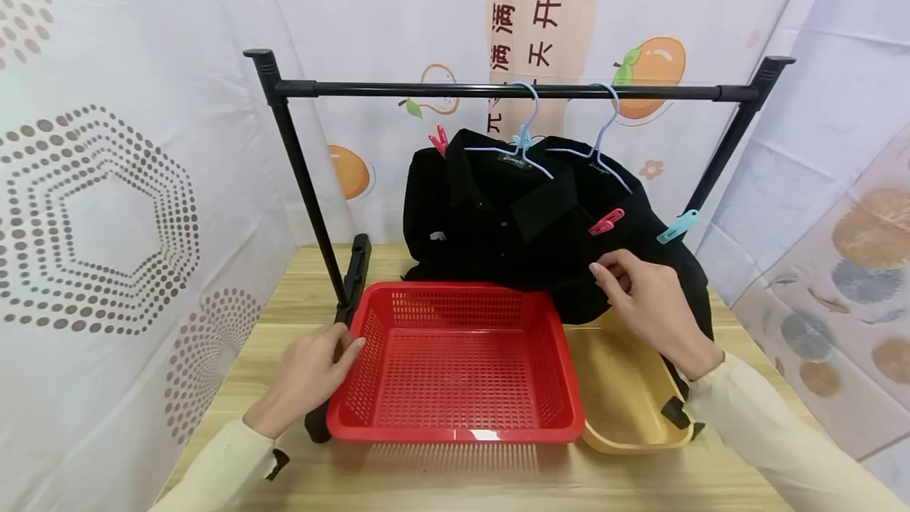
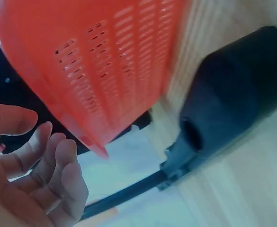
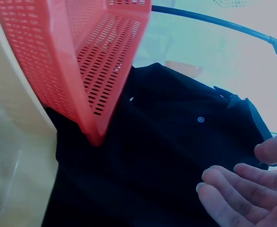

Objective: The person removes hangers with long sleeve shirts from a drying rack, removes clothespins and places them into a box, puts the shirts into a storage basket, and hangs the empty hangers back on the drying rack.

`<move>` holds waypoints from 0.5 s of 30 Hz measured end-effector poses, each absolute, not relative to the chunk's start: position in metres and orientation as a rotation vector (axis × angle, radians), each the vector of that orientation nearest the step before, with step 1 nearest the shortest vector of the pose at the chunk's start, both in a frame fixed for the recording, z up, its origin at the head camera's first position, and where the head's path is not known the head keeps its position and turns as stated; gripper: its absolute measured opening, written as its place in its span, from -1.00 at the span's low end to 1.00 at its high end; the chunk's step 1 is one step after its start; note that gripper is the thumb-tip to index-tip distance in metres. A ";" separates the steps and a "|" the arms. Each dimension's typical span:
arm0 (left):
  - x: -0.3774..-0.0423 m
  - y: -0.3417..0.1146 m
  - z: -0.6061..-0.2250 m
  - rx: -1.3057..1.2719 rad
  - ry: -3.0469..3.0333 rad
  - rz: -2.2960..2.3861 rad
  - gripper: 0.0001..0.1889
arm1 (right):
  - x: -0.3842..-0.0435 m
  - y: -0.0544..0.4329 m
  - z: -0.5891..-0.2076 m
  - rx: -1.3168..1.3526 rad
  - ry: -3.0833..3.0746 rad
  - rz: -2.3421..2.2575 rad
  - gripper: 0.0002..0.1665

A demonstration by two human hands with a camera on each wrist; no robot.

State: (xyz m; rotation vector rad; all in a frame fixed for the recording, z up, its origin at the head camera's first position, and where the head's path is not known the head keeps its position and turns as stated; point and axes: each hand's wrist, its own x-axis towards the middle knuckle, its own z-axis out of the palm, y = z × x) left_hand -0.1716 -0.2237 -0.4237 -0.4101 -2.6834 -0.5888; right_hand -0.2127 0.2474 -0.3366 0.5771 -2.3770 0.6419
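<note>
My left hand [image 1: 306, 378] hovers beside the left rim of a red plastic basket [image 1: 455, 434], fingers loosely bent with nothing between them. The left wrist view shows its fingertips [image 2: 67, 149] just off the basket wall. My right hand [image 1: 650, 303] is in front of a black shirt [image 1: 490, 235] hanging on a light blue hanger [image 1: 528, 121]. Its fingers are relaxed, and the right wrist view shows no object in its grasp. A second black shirt [image 1: 640, 235] hangs behind on another hanger [image 1: 604, 129]. A red clothespin [image 1: 607, 221] and a turquoise clothespin [image 1: 678, 226] are clipped on near my right hand.
Both hangers hook over the crossbar [image 1: 412, 90] of a black rack, whose left post [image 1: 306, 188] and foot stand beside the basket. Under my right forearm, a yellow tub [image 1: 618, 385] sits against the basket. Another red clothespin [image 1: 439, 139] is at the left shoulder.
</note>
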 end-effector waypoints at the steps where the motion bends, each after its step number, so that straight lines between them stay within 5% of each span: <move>1: -0.170 -0.226 -0.425 -0.400 -2.691 -0.588 -0.68 | -0.214 0.247 -0.335 0.578 -2.372 0.656 -0.90; 15: -0.160 -0.247 -0.446 -0.310 -2.913 -0.701 -0.54 | -0.228 0.254 -0.329 0.335 -2.341 0.554 -0.73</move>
